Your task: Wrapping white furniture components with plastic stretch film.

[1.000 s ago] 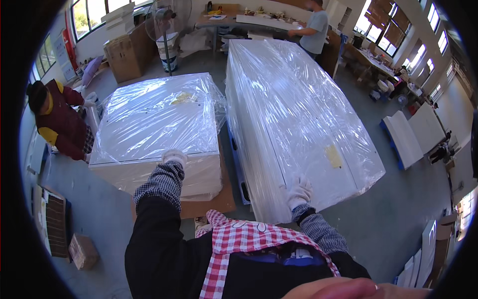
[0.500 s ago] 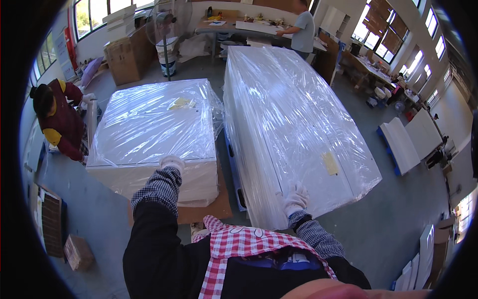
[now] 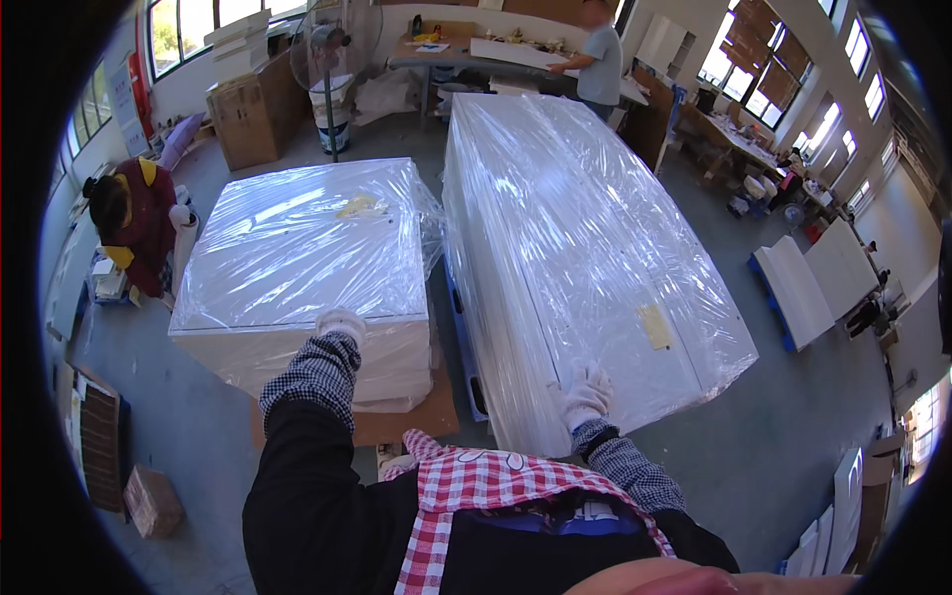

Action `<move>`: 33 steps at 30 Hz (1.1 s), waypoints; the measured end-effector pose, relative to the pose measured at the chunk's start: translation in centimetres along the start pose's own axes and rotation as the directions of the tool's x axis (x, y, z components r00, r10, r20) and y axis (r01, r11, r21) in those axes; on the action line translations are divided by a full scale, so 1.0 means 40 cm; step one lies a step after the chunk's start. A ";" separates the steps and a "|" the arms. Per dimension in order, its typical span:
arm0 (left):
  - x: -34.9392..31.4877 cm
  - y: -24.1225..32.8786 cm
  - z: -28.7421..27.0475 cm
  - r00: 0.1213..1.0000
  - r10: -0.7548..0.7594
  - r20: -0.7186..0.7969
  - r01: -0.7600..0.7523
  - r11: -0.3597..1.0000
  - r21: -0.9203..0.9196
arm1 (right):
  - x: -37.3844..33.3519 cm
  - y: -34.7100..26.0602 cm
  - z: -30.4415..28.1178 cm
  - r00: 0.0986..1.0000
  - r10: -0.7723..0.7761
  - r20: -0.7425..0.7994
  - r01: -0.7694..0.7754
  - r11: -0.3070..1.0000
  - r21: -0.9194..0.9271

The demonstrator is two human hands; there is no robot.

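Observation:
Two stacks of white panels wrapped in clear plastic film stand before me. My left hand (image 3: pixel 341 324), in a white glove, rests at the near top edge of the lower left stack (image 3: pixel 297 248); its fingers blend into the glove and cannot be made out. My right hand (image 3: pixel 588 395), also gloved, lies open with fingers apart on the near end of the longer right stack (image 3: pixel 605 238). A yellow paper label (image 3: pixel 655 326) shows under the film beyond that hand. Another yellow label (image 3: pixel 359 205) sits under the left stack's film.
A co-worker in maroon (image 3: pixel 139 223) bends beside the left stack's far-left side. Behind the stacks are a standing fan (image 3: pixel 330 40), a large cardboard box (image 3: pixel 253 119) and a person at a workbench (image 3: pixel 600 59). Brown board (image 3: pixel 426 421) lies under the left stack; a blue pallet (image 3: pixel 464 342) shows between.
The co-worker in maroon has leaned lower and shifted right, closer to the left stack. My hands stay in place on the two stacks.

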State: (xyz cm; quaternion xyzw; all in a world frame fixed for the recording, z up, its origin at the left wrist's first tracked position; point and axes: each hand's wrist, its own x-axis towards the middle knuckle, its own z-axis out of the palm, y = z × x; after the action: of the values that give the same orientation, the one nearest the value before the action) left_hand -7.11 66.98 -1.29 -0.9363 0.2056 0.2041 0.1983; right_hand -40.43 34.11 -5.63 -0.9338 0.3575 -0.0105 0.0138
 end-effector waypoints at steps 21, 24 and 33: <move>0.021 0.004 0.010 0.999 -0.031 0.013 0.031 0.999 -0.022 | 0.003 0.008 0.019 0.999 -0.008 -0.053 0.009 1.000 0.023; 0.006 0.003 0.004 0.999 -0.032 0.008 0.032 0.999 -0.030 | 0.006 0.004 -0.004 1.000 -0.016 -0.018 0.017 0.997 0.069; 0.049 -0.001 0.050 0.992 -0.081 -0.094 0.071 0.992 -0.107 | 0.004 0.010 0.010 0.993 -0.057 -0.099 0.066 0.994 0.087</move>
State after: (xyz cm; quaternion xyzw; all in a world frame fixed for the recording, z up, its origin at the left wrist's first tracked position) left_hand -6.05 67.34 -3.86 -0.9614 0.1685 0.1606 0.1467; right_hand -40.57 33.71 -6.04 -0.9412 0.3279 -0.0718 0.0383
